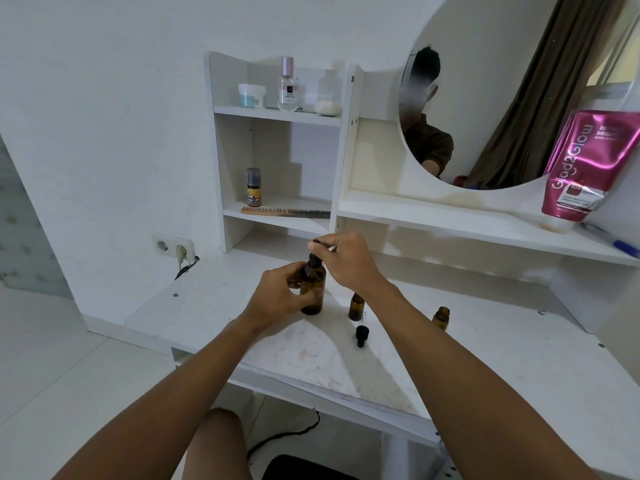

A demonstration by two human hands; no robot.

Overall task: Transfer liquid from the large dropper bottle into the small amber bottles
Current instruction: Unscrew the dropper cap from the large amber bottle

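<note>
The large amber dropper bottle (313, 289) stands upright on the white vanity top (502, 358). My left hand (277, 296) wraps around its body. My right hand (346, 259) pinches the black dropper cap (316, 252) at the bottle's neck. One small amber bottle (356, 306) stands open just right of the large one, partly behind my right wrist. A second small amber bottle (441, 317) stands open farther right. A small black dropper cap (361, 335) lies on the top between them, in front of the first small bottle.
A shelf unit (277, 114) behind holds a jar, a perfume bottle, a small yellow-labelled bottle (254, 187) and a comb (284, 212). A round mirror (502, 91) and a pink tube (585, 168) stand at the right. A wall socket (173, 247) sits left.
</note>
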